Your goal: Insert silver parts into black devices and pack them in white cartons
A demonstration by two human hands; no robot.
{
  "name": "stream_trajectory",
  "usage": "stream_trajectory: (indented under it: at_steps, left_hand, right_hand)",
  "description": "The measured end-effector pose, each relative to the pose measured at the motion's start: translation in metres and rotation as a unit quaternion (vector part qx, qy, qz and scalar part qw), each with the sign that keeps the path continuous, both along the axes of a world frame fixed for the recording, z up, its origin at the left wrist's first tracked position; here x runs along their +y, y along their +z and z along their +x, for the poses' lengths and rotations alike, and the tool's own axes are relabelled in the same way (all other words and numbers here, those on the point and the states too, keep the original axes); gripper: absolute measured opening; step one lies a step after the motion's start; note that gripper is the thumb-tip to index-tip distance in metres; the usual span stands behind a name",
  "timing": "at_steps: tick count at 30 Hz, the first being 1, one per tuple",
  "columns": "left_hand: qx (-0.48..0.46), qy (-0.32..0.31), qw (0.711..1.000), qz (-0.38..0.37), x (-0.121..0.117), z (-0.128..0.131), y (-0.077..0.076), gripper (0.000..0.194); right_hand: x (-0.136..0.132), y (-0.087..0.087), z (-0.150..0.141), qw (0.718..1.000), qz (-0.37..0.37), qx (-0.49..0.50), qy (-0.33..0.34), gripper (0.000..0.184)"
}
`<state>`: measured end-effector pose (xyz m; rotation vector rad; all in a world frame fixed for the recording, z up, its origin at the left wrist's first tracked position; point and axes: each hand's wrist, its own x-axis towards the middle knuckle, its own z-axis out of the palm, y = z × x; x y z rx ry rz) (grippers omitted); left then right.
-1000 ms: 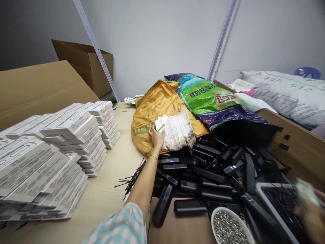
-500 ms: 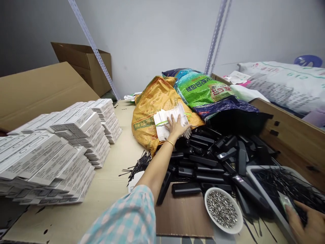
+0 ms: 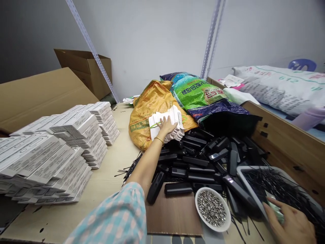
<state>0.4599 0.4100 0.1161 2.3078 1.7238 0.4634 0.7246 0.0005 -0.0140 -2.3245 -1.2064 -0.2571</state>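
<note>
While the left hand (image 3: 167, 128) lies spread on the white papers (image 3: 175, 117) atop the orange bag (image 3: 144, 103), the right hand (image 3: 291, 222) clutches a pale object (image 3: 277, 209). White boxes (image 3: 72, 127) stand stacked already; black devices (image 3: 179, 188) remain loose.

On the desk (image 3: 116, 156), boxes (image 3: 59, 152) stand left, a sack (image 3: 151, 101) bearing papers (image 3: 175, 116) lies centrally behind heaped devices (image 3: 195, 161), and a bowl (image 3: 215, 229) sits before these, left of a tray (image 3: 248, 187).
</note>
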Motion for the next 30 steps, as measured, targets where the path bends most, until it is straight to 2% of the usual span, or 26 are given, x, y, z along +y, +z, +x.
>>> stream_trajectory:
  at_steps: [2, 4, 7, 9, 12, 16, 20, 23, 27, 30]
  left_hand:
    - [-0.001, -0.002, 1.000, 0.023, -0.003, 0.012, -0.002, 0.072]
    - [0.006, -0.014, 0.999, 0.032, -0.008, 0.020, -0.010, 0.072]
    - [0.024, -0.032, 0.999, 0.027, -0.013, 0.021, -0.023, 0.084]
    - [0.036, -0.039, 0.998, 0.020, -0.012, 0.018, -0.027, 0.094]
    - [0.055, -0.046, 0.997, -0.002, -0.008, 0.015, -0.022, 0.107]
    - [0.082, -0.066, 0.993, -0.050, -0.005, 0.013, -0.009, 0.126]
    - [0.099, -0.096, 0.987, -0.078, -0.007, 0.007, 0.001, 0.128]
    - [0.101, -0.107, 0.986, -0.081, -0.016, 0.000, 0.000, 0.126]
    - [0.088, -0.085, 0.990, -0.065, -0.035, -0.015, -0.010, 0.124]
    - [0.074, -0.064, 0.993, -0.064, -0.050, -0.030, -0.020, 0.117]
  right_hand:
    - [0.003, 0.005, -0.004, 1.000, 0.002, 0.013, 0.021, 0.050]
    - [0.006, 0.009, -0.006, 0.999, 0.013, 0.030, 0.032, 0.049]
    - [0.007, 0.012, -0.007, 0.997, 0.023, 0.054, 0.042, 0.047]
    - [0.007, 0.013, -0.008, 0.996, 0.020, 0.068, 0.046, 0.047]
    - [0.004, 0.017, -0.010, 0.994, 0.017, 0.096, 0.052, 0.047]
    - [-0.005, 0.032, -0.018, 0.989, 0.014, 0.138, 0.044, 0.048]
    - [-0.028, 0.043, -0.021, 0.987, 0.020, 0.159, 0.014, 0.049]
    - [-0.051, 0.035, -0.013, 0.985, 0.021, 0.169, -0.009, 0.050]
    - [-0.073, 0.019, 0.005, 0.986, 0.019, 0.161, -0.030, 0.049]
    - [-0.077, 0.023, 0.004, 0.988, 0.025, 0.142, -0.051, 0.048]
